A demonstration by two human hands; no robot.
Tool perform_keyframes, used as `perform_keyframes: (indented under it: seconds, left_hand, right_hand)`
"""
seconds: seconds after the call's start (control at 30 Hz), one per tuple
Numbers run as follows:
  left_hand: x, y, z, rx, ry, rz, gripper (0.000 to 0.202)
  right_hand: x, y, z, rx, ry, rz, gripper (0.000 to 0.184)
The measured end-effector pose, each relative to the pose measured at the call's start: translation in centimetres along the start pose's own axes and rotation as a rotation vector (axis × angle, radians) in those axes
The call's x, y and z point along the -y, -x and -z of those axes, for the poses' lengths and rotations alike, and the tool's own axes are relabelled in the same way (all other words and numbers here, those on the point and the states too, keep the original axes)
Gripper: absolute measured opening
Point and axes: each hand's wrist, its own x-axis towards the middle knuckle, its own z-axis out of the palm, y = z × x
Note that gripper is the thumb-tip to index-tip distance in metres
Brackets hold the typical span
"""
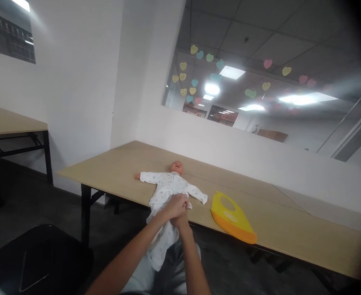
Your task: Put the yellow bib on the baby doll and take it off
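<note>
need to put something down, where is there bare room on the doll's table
The tabletop is bare right of the yellow bib and left of the baby doll; crowded at the front edge, where the left hand and right hand meet over its patterned clothes.

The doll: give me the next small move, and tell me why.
I'd probably ease the doll farther onto the table, using the left hand and right hand: both are close together in front of its printed outfit, whose lower part hangs past the near edge.
</note>
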Motion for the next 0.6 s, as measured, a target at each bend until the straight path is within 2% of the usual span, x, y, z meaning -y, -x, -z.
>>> perform_keyframes:
  seconds: [0.1,0.17,0.23,0.3,0.37,0.43,0.5,0.6]
  left_hand:
    - [0.0,1.1,-0.2,-0.015,0.035,-0.016,0.027]
    - [0.1,2.2,-0.2,-0.095,0.058,-0.021,0.033]
    - [0.6,3.4,0.0,-0.209,0.067,-0.011,0.037]
    - [1.4,4.6,0.3,-0.324,0.039,0.029,0.039]
    - [2.5,5.8,0.6,-0.424,-0.01,0.095,0.039]
    - [3.6,6.7,0.8,-0.499,-0.049,0.172,0.037]
    - [4.6,7.4,0.9,-0.534,-0.067,0.237,0.033]
    - [5.3,7.9,0.8,-0.527,-0.059,0.257,0.025]
  right_hand:
    - [-2.8,2.8,2.1,0.157,-0.045,0.193,0.049]
    - [-4.0,4.5,3.3,0.224,-0.13,0.294,0.057]
    - [-4.6,5.6,4.1,0.22,-0.238,0.272,0.055]
    - [-4.9,6.2,4.7,0.159,-0.305,0.171,0.052]
    - [-5.1,6.3,5.3,0.071,-0.311,0.086,0.051]
    - [-5.0,6.0,5.8,-0.008,-0.282,0.059,0.05]
    - [-4.8,5.6,6.1,-0.041,-0.258,0.074,0.044]
    - [-4.4,5.4,5.7,0.024,-0.238,0.129,0.033]
